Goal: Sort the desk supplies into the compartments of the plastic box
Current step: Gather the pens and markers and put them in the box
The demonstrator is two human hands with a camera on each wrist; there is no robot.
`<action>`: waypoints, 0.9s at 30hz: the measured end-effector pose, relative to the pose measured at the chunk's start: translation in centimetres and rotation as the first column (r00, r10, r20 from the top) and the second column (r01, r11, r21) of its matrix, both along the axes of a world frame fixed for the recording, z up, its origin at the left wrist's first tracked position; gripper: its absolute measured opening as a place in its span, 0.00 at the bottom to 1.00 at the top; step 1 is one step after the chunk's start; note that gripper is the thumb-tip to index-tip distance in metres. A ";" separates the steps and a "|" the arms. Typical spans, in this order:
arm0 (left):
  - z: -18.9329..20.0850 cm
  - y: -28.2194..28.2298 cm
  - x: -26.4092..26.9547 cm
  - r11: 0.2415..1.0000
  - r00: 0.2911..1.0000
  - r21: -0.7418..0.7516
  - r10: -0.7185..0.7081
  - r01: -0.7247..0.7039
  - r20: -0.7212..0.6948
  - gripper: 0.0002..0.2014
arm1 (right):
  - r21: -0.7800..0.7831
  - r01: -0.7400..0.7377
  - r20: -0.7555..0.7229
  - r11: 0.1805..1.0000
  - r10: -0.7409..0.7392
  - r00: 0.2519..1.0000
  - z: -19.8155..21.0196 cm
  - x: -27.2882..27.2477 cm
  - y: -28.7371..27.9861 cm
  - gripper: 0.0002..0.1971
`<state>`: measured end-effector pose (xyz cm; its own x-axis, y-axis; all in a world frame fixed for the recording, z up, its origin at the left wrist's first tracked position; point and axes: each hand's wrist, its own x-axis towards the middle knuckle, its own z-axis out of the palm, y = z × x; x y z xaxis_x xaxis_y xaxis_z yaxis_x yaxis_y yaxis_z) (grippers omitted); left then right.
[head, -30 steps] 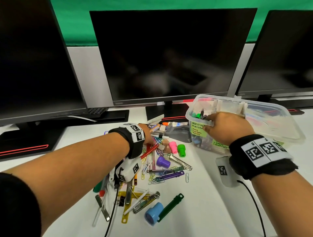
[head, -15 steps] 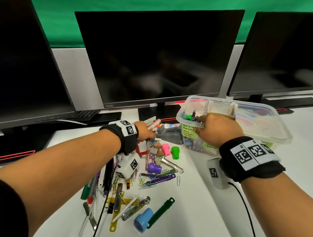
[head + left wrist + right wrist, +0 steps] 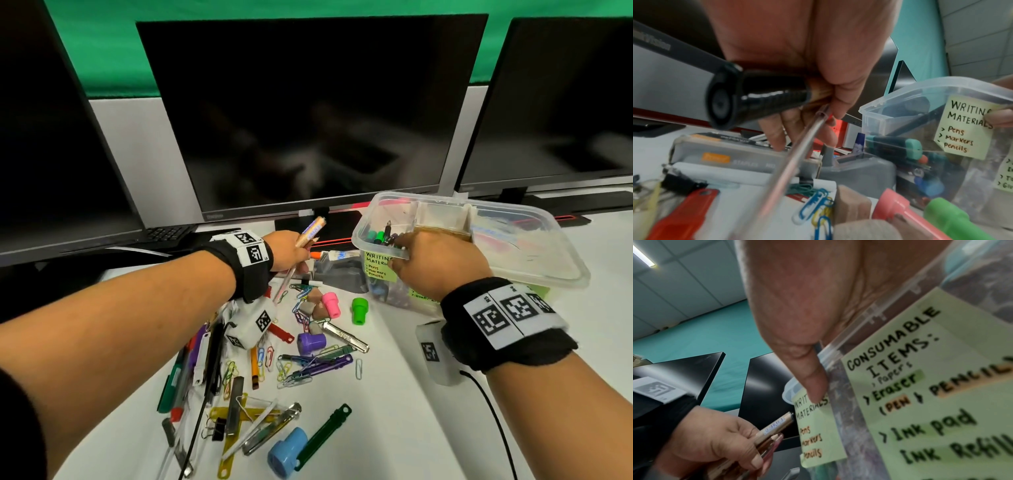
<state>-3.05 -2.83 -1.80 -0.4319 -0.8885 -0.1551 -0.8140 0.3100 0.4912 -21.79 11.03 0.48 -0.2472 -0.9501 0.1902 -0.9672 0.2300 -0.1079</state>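
My left hand (image 3: 291,251) grips a bundle of pens and pencils (image 3: 310,233), lifted above the pile and tilted toward the box; the same pens and pencils (image 3: 772,431) show in the right wrist view, and a clear pen barrel (image 3: 797,155) in the left wrist view. My right hand (image 3: 435,263) grips the near rim of the clear plastic box (image 3: 534,240), thumb on its front wall beside the "Writing Materials" label (image 3: 378,267). Its left compartment holds markers (image 3: 378,236). Loose supplies lie below: paper clips (image 3: 301,311), pink cap (image 3: 330,303), green cap (image 3: 359,310).
Three dark monitors (image 3: 308,113) stand along the back of the white desk (image 3: 411,428). A grey stapler (image 3: 342,274) sits left of the box. Near the front lie a blue sharpener (image 3: 286,452), a green clip bar (image 3: 323,437) and a purple stamp (image 3: 310,342).
My left hand has risen from the pile with the pens and pencils and moved toward the box. The right hand keeps hold of the box rim.
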 end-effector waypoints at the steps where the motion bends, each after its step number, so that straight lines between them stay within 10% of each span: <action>1: 0.1 0.1 0.0 1.000 0.999 0.014 -0.007 0.008 -0.040 0.04 | -0.003 0.001 -0.006 1.000 -0.001 1.000 0.0 0.0 0.0 0.18; 5: 0.3 0.5 -0.1 0.999 0.994 0.032 -0.006 0.009 -0.109 0.01 | -0.005 0.003 -0.011 1.000 -0.003 1.000 0.0 0.1 0.0 0.18; 13: -1.2 0.7 0.0 0.927 0.856 -0.198 -0.192 0.319 0.479 0.14 | 0.002 0.006 -0.021 1.000 -0.005 1.000 0.0 0.0 0.0 0.18; 27: -2.2 0.4 -1.1 0.910 0.626 -0.177 -0.108 0.376 0.772 0.19 | 0.010 0.028 -0.008 1.000 -0.028 1.000 0.1 0.1 -0.2 0.18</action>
<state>-4.17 -2.41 -4.02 -0.4979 -0.8237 -0.2714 -0.7288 0.5670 -0.3839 -21.71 10.85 0.54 -0.2726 -0.9447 0.1822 -0.9611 0.2584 -0.0978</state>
